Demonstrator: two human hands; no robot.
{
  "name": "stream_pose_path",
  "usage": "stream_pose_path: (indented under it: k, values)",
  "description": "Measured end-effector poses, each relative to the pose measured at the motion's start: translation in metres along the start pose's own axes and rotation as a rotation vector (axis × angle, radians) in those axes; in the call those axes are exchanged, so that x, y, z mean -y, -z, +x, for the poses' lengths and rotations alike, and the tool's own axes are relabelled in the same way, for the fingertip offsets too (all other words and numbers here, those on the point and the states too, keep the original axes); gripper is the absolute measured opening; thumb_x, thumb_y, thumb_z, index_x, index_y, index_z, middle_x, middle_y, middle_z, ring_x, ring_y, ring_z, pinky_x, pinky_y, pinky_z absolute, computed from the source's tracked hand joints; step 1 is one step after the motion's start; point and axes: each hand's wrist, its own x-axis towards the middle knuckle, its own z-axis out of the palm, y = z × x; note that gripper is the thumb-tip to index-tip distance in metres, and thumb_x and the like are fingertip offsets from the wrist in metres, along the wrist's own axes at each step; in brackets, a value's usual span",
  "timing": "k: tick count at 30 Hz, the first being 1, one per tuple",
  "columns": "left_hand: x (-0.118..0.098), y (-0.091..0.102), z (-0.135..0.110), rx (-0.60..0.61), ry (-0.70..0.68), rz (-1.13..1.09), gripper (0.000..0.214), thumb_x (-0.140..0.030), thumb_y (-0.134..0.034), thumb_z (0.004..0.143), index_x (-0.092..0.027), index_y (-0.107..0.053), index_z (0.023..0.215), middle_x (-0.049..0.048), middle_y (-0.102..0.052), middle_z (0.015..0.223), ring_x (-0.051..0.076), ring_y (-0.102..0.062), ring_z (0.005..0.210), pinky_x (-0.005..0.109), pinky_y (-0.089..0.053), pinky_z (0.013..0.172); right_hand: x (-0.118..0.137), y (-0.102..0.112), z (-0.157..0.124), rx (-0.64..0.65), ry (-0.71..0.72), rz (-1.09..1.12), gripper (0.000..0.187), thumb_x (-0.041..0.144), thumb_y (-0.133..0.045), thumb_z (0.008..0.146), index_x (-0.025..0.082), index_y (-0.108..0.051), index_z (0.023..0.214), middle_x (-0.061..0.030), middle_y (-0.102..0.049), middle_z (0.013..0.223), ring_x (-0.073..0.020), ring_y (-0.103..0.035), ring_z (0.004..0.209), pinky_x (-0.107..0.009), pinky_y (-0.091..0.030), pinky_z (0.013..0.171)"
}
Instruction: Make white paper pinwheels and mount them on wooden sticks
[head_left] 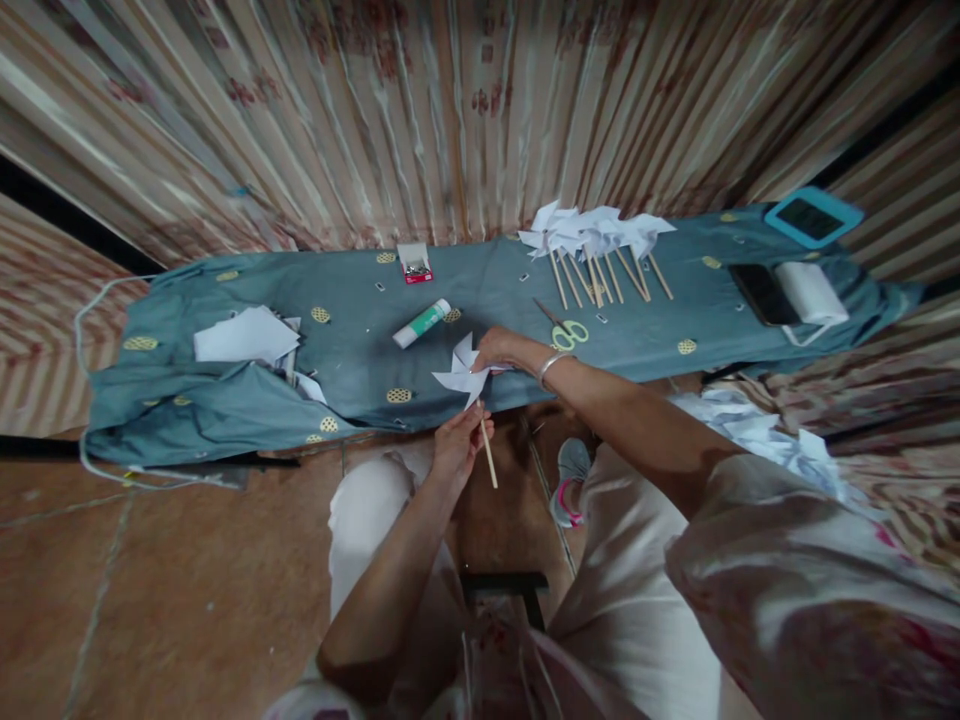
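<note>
A white paper pinwheel (463, 372) on a thin wooden stick (490, 462) is between my hands at the near edge of the cloth-covered table. My left hand (457, 442) is closed round the stick just below the blades. My right hand (498, 348) is closed on the pinwheel's blades from the right, its fingertips partly hidden. Behind the pinwheel lies a glue stick (421, 324) with a green and white label. A pair of scissors (570, 334) with pale green handles rests right of my hands. Near the back edge stands a small open red and white box of pins (415, 266).
Several finished pinwheels (585, 232) lie at the back right. Farther right are a black phone (762, 294), a white roll (811, 292) and a blue-framed device (814, 217). White paper sheets (247, 335) are stacked at the left. More white folded paper (772, 440) sits low at the right.
</note>
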Motion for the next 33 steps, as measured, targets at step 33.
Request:
stream_pose_path:
  k: [33]
  values:
    - [0.000, -0.009, -0.024, 0.000, -0.049, 0.009, 0.005, -0.006, -0.069, 0.081, -0.009, -0.072, 0.079, 0.0020, -0.069, 0.066, 0.006, -0.061, 0.052, 0.016, -0.054, 0.055, -0.042, 0.010, -0.013, 0.002, 0.138, 0.659, 0.013, 0.011, -0.079, 0.064, 0.013, -0.067, 0.069, 0.0045, -0.064, 0.055, -0.0078, -0.055, 0.052, -0.017, -0.045, 0.054]
